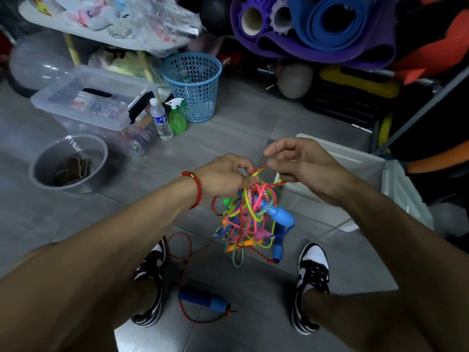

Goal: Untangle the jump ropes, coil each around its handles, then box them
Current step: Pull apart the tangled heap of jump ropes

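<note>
A tangled bundle of coloured jump ropes (247, 219) hangs in mid-air between my knees, with blue, pink, orange and green handles caught in it. My left hand (223, 177) grips the top of the tangle. My right hand (297, 165) pinches a red-and-white cord (278, 184) at the top of the same knot. One red rope trails down to the floor, where its blue handle (203, 299) lies between my shoes. A white open box (355, 158) stands on the floor just behind my right hand.
A clear round tub (67, 162) sits at the left. A clear lidded bin (94, 102), a water bottle (161, 119), a green spray bottle (177, 118) and a blue mesh basket (194, 85) stand ahead. Rolled mats (330, 26) pile at the back.
</note>
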The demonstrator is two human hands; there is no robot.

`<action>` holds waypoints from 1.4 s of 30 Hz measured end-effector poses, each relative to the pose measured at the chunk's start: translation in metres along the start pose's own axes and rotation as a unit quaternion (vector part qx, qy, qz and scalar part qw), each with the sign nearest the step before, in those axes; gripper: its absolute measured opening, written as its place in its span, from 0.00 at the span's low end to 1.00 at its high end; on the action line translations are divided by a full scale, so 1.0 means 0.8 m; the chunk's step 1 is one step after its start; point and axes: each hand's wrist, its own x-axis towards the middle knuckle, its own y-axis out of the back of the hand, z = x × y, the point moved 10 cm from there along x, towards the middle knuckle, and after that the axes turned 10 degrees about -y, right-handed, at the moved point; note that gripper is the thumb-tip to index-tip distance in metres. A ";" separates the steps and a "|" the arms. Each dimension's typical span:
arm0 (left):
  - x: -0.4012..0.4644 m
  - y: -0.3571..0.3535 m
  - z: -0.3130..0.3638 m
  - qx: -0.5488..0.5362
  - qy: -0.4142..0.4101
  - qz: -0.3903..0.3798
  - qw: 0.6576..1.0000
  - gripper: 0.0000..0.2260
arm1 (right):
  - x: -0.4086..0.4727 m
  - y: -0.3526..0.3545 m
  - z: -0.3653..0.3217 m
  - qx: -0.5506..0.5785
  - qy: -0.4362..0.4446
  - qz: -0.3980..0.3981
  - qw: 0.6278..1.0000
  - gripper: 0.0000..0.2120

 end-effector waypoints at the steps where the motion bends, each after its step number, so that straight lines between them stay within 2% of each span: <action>1: 0.002 0.005 0.000 -0.020 -0.004 0.022 1.000 0.06 | 0.000 0.003 0.000 -0.081 0.001 0.024 0.996 0.06; 3: 0.003 0.010 0.002 -0.039 -0.015 0.047 0.998 0.06 | 0.000 0.004 0.000 -0.240 0.008 0.056 0.969 0.07; 5: 0.004 0.009 0.004 -0.050 -0.025 0.054 0.997 0.05 | -0.003 0.008 -0.006 -0.340 0.020 0.087 0.936 0.06; 12: 0.001 0.010 0.002 -0.037 -0.040 0.069 0.996 0.02 | -0.001 -0.002 -0.001 -0.414 0.003 0.040 0.910 0.03; 14: -0.002 0.011 0.005 -0.008 -0.043 0.063 0.997 0.03 | 0.000 0.002 0.005 -0.385 -0.016 0.044 0.922 0.05; 16: -0.004 0.009 0.009 0.012 -0.042 0.043 0.998 0.05 | 0.001 0.005 0.009 -0.294 -0.027 0.030 0.955 0.07; 18: -0.008 0.005 0.013 0.020 -0.044 0.023 0.999 0.06 | 0.000 0.005 0.008 -0.246 -0.019 0.018 0.969 0.06; 20: -0.010 0.005 0.021 0.019 -0.061 0.029 0.998 0.06 | -0.001 -0.004 0.011 -0.282 -0.015 -0.004 0.959 0.02; 22: -0.010 0.007 0.031 0.032 -0.088 0.041 0.995 0.06 | 0.001 -0.015 0.022 -0.330 -0.037 -0.034 0.943 0.06; 25: -0.010 0.005 0.039 0.027 -0.119 0.034 0.992 0.06 | -0.001 -0.020 0.033 -0.313 -0.075 -0.064 0.944 0.10; 28: -0.008 0.004 0.035 0.014 -0.128 0.042 0.991 0.07 | 0.001 -0.024 0.024 -0.340 -0.029 -0.052 0.938 0.10; 33: -0.008 0.023 0.025 0.023 -0.121 0.072 0.990 0.14 | 0.010 -0.032 0.034 -0.319 -0.034 -0.027 0.947 0.02; 36: -0.008 0.042 0.025 0.079 -0.113 0.080 0.987 0.12 | 0.016 -0.019 0.025 -0.264 -0.008 0.022 0.964 0.03; 38: -0.008 0.042 0.029 0.119 -0.112 0.072 0.984 0.10 | 0.017 -0.009 0.014 -0.262 0.005 0.061 0.963 0.01; 40: -0.011 0.034 0.030 0.157 -0.102 0.061 0.980 0.13 | 0.016 -0.007 0.010 -0.300 0.001 0.069 0.951 0.01; 42: -0.013 0.026 0.030 0.198 -0.086 0.058 0.975 0.17 | 0.014 -0.007 0.011 -0.276 -0.014 0.060 0.959 0.02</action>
